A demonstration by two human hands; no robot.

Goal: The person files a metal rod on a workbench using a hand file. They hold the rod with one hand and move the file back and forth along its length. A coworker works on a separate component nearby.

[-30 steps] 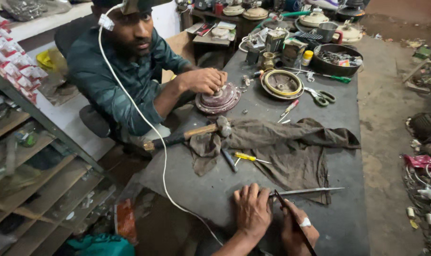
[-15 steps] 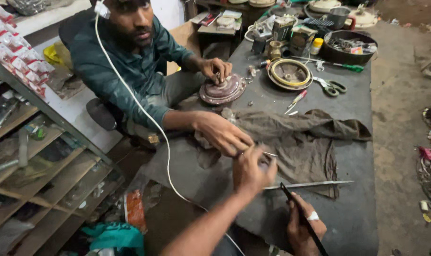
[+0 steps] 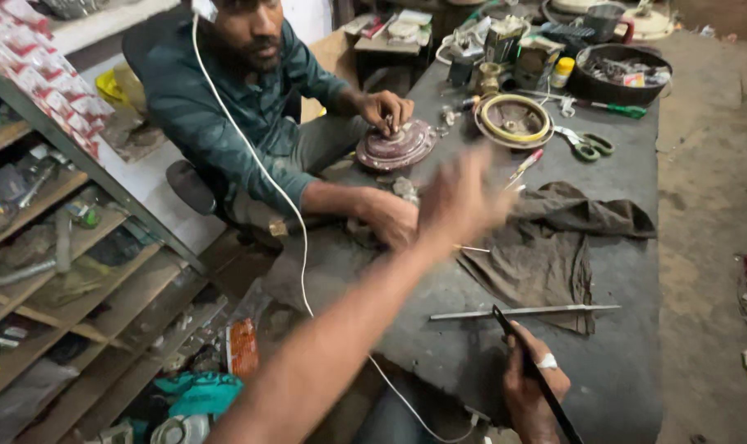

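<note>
The wearer's outstretched left hand [image 3: 464,197] at frame centre is motion-blurred. The thin black rod [image 3: 538,378] held by the right hand [image 3: 529,395] is cut off at the bottom edge.

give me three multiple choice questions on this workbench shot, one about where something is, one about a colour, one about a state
1. Where does the long metal rod lie?
A. on the table in front of the right hand
B. on the shelf
C. in the round bowl

2. What colour are the scissors' handles?
A. red
B. green
C. white

3. What is the right hand doing?
A. lying flat and empty
B. gripping a thin dark tool
C. holding the scissors

Answers: 1 A, the rod lies on the grey table just beyond that hand. 2 B, both loops are green. 3 B, its fingers close round a slim black tool.
</note>
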